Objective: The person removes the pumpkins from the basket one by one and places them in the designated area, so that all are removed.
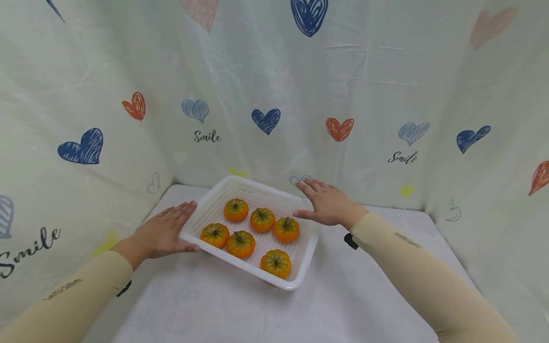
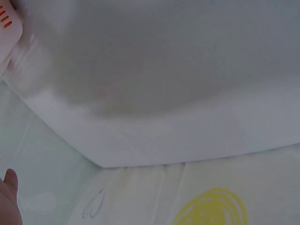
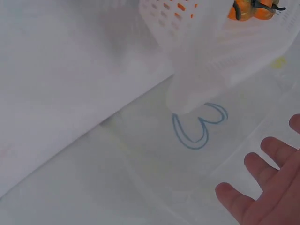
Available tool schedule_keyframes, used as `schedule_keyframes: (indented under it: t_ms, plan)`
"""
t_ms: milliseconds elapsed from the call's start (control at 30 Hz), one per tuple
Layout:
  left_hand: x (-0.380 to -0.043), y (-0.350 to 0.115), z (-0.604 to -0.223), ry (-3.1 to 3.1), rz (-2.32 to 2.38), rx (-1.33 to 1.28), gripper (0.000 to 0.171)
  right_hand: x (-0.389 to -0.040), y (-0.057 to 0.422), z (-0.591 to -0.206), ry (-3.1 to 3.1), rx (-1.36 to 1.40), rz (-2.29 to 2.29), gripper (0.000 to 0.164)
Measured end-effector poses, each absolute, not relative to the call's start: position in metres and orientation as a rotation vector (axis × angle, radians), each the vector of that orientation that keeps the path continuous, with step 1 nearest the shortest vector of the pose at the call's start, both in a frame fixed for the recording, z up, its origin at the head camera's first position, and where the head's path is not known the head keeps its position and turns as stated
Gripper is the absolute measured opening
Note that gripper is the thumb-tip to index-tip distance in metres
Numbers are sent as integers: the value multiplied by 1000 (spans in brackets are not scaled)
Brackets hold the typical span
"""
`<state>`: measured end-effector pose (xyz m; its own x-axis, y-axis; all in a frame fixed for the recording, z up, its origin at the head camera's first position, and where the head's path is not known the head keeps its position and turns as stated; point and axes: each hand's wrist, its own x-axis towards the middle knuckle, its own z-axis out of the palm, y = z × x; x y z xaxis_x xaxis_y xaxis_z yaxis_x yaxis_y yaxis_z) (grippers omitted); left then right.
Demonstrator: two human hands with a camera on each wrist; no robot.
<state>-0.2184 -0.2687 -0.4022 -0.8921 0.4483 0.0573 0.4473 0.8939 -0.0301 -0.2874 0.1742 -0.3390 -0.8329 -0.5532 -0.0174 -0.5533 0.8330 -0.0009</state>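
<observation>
A white plastic basket (image 1: 236, 262) with perforated walls stands at an angle on the table. Several small orange pumpkins (image 1: 276, 263) with green-tinged tops lie inside it, spread over its floor. My left hand (image 1: 165, 233) is at the basket's left side, fingers straight and fingertips right at the rim. Over the right back corner my right hand (image 1: 328, 205) is spread, thumb apart from the fingers, with nothing in it. In the right wrist view the fingers (image 3: 262, 171) appear beside the basket corner (image 3: 187, 89). Only a bit of basket (image 2: 9, 33) shows in the left wrist view.
A white cloth covers the table (image 1: 240, 314). Behind and to both sides hangs a pale curtain (image 1: 300, 71) printed with hearts and words, close to the table's back edge. A dark strap piece (image 1: 350, 240) shows under the right wrist.
</observation>
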Motion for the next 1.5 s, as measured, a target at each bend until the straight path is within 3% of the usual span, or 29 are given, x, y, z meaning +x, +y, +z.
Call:
schedule_keyframes:
  t_ms: [533,1000,1500]
  plan:
    - [-218,-268,-405,-2985,12,-700,118,-297,102,-320,2801,-1031,-132,86]
    - [-222,-271,-407,-3028,15,-667,126,-303,55,-349,2648,-1032,-382,86]
    - [-220,-269,-406,-3010,-16,-672,121,-301,37,-383,2422,-912,-640,78]
